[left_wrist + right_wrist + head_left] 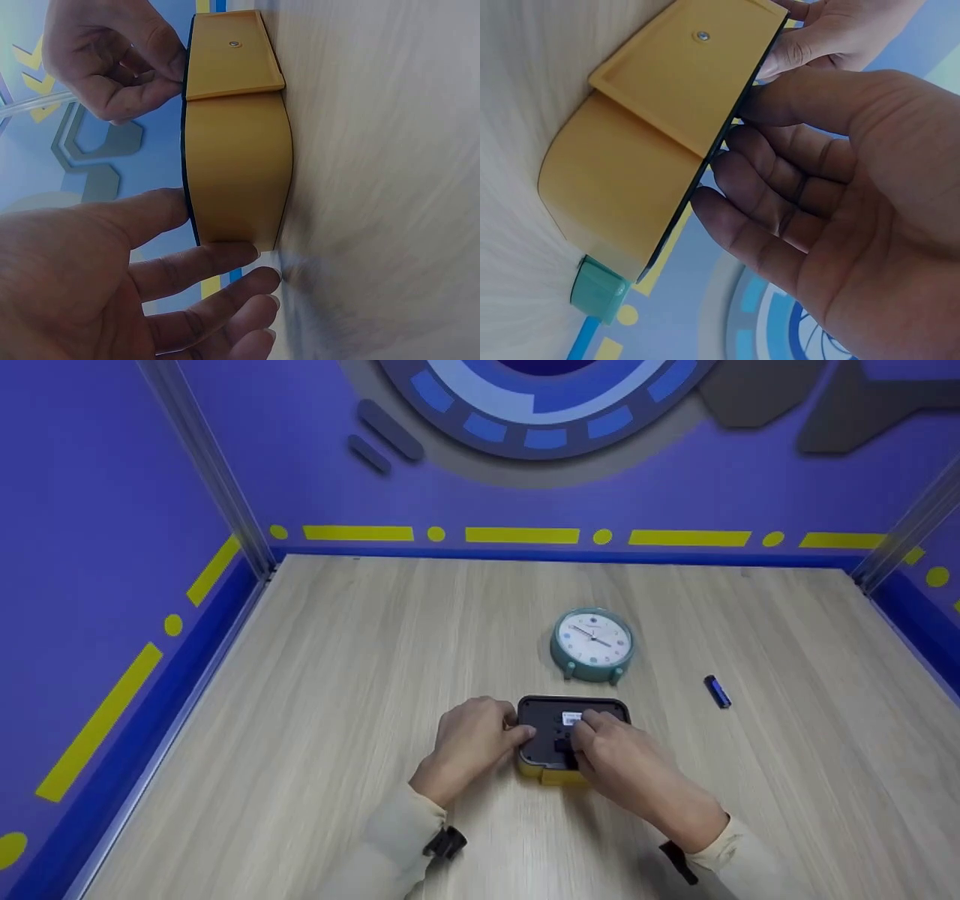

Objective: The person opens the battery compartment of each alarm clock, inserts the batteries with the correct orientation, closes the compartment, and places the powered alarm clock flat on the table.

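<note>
A yellow box-shaped device (541, 750) with rounded corners lies on the wooden table, its black back panel facing up with a white label (572, 718). My left hand (474, 741) grips its left end, thumb on the panel's edge and index finger along the yellow side (238, 165). Bent over the right half of the panel, my right hand (626, 757) touches it with thumb and curled fingertips, beside a dark recess (562, 745). Whether those fingertips pinch a small part is hidden. In the right wrist view the yellow side (622, 176) shows below these fingers.
Behind the device lies a round teal alarm clock (592, 649), its white dial facing up. A small blue and black battery (718, 691) lies to the right on the table (360, 660). Blue panels (480, 502) with yellow marks bound the table's back and sides.
</note>
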`<state>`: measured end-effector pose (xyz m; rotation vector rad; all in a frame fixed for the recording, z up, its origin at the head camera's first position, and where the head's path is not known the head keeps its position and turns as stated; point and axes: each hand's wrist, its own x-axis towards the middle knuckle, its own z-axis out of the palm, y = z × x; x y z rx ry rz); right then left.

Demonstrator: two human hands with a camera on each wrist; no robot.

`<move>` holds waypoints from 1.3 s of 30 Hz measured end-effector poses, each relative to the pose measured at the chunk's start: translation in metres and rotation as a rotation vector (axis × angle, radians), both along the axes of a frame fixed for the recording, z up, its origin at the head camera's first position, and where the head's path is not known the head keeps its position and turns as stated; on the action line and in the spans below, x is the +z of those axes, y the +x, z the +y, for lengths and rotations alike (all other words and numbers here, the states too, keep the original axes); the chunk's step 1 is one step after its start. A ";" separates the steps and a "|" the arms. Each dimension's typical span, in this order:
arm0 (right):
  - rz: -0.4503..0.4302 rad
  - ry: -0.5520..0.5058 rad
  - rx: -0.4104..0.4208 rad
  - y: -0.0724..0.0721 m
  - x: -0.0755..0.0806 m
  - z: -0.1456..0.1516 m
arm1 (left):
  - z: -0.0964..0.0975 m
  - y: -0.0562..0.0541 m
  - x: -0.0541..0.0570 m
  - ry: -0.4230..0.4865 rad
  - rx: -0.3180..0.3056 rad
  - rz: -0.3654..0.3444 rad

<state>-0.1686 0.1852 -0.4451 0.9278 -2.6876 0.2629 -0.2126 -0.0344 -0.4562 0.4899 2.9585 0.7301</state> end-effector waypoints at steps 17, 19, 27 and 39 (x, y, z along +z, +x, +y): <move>-0.029 0.003 -0.009 0.000 0.000 -0.002 | 0.000 0.000 0.000 0.008 0.007 -0.013; -0.031 0.005 -0.009 -0.001 0.000 -0.001 | 0.000 0.000 0.000 0.006 0.007 -0.010; -0.041 0.001 0.009 -0.001 0.000 0.000 | 0.000 0.000 0.000 0.010 0.005 -0.004; -0.072 -0.001 0.043 -0.003 0.001 0.004 | 0.000 0.000 0.000 0.009 0.003 0.002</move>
